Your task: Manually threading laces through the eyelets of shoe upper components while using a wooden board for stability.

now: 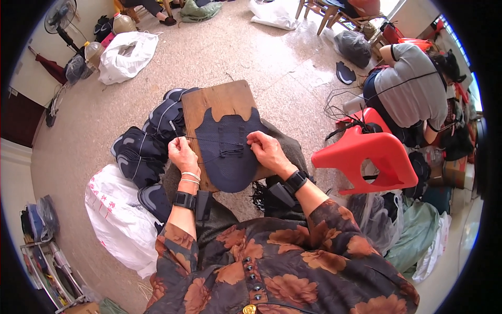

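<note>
Cloth (230,175) reads dark navy; board (225,96), brown with wood grain. Near: blouse (290,261) is dark brown, printed with orange-brown flowers. Left: sack (112,220) white, red print. Right: stool (345,152) plain red. Far right: shirt (410,89) grey. Floor (272,68) pale, speckled.

Left forearm (182,220): extends from the near side almost straight toward the far side.
Left hand (183,157): fingers curled, thumb and forefinger pinched at the far end.
Right forearm (312,195): slants from near right toward far left.
Right hand (270,152): fingers bent, tips gathered toward the left.
Spacing: hands apart, nearly level.
</note>
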Tool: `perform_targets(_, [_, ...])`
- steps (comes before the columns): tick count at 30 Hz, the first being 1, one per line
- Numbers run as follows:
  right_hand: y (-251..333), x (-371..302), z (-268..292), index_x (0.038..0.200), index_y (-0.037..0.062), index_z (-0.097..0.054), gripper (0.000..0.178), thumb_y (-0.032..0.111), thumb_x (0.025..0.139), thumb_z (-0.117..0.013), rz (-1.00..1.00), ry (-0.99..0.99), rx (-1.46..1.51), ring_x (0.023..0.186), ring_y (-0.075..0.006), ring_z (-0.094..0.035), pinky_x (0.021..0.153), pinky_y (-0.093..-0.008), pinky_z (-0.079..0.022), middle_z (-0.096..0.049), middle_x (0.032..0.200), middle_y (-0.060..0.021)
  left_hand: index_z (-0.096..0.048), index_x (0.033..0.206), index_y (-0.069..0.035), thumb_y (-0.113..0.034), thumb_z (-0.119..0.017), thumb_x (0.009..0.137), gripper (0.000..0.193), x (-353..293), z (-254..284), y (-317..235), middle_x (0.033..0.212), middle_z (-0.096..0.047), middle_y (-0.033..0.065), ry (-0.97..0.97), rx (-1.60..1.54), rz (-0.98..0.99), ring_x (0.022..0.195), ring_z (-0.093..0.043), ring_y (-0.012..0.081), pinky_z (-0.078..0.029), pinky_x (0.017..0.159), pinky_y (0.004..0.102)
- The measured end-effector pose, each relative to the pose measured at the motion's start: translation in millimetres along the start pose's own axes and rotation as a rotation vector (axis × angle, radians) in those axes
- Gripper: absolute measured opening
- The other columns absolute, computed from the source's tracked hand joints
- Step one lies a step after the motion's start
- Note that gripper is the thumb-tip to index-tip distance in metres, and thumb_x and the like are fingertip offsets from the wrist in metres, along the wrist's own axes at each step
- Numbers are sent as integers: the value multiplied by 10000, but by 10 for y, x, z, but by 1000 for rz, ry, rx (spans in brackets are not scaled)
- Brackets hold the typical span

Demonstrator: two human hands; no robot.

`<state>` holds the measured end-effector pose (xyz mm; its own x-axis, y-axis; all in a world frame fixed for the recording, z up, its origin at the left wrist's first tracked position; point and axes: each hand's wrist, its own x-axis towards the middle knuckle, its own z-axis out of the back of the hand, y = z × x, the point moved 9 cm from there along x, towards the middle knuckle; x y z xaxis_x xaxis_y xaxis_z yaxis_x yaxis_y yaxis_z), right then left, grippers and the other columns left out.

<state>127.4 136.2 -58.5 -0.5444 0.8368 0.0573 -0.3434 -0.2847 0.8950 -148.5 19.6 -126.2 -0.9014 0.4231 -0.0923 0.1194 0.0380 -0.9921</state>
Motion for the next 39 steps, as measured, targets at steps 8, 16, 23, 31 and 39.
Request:
perform_targets(8, [24, 26, -50, 1067, -11, -627, 174, 23, 922, -538, 30, 9, -33, 930, -303, -705, 828, -379, -550, -709, 951, -168, -596, 976, -30, -102, -617, 981, 75, -152, -137, -252, 845, -642, 21, 140, -30, -27, 616, -574, 64, -461, 514, 225])
perform_targets(16, [219, 94, 52, 1137, 6, -629, 241, 3, 900, -585, 143, -125, 54, 831, -203, -671, 760, -327, -547, -687, 944, -113, -677, 996, -5, -42, -677, 956, 54, -621, -715, -959, 920, -666, -2, 597, 190, -287, 858, -613, 53, -508, 730, 203])
perform_targets(23, [757, 149, -59, 1068, 3, -630, 130, 71, 960, -607, 506, -154, -65, 723, -122, -626, 665, -291, -521, -660, 832, -84, -671, 969, 7, -97, -656, 983, 105, -843, -929, -1247, 924, -644, 25, 709, 274, -481, 841, -605, 69, -495, 686, 217])
perform_targets(31, [-107, -208, 296, 960, 1, -646, 234, 188, 1037, -528, -12, -238, 118, 816, -186, -631, 766, -312, -500, -668, 857, -99, -669, 891, 1, -236, -579, 1035, 291, -448, -650, -740, 677, -598, 3, 718, 383, -206, 645, -553, 75, -439, 599, 241])
perform_targets(39, [-42, -114, 286, 1012, 11, -669, 224, 155, 1054, -503, -86, -191, 521, 833, -128, -614, 829, -283, -487, -661, 892, -32, -699, 965, -32, -165, -661, 988, 140, -428, -639, -696, 724, -651, -14, 885, 375, 11, 574, -582, 45, -484, 516, 191])
